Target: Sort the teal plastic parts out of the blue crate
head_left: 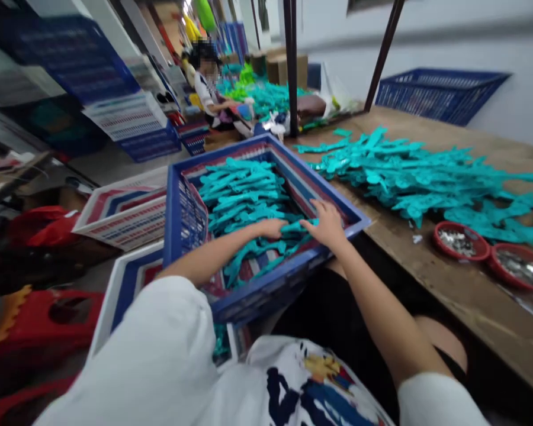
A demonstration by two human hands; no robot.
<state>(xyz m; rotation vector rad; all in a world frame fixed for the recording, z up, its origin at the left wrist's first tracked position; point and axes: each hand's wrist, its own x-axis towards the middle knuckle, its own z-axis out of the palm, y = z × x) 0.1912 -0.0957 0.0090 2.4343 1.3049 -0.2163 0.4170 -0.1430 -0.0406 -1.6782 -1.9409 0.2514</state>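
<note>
A blue plastic crate [266, 296], lined with striped sheeting, sits tilted in front of me and holds a layered heap of turquoise fabric-like pieces [244, 192]. Inside its near part, my left hand [272, 228] is closed on one end of a turquoise fabric piece [296, 226]. The other end lies at my right hand [328, 223], whose thumb and fingers close around it beside the crate's right wall. Blur hides the exact shape of the piece.
To the right, a brown worktable [430, 284] bears a turquoise pile [408, 171] and two red bowls [459, 241] of small metallic parts. White crates [119, 219] stand at left, near a red stool [62, 313]. Another person [208, 89] sits farther back. A dark post [292, 71] rises at the table's edge.
</note>
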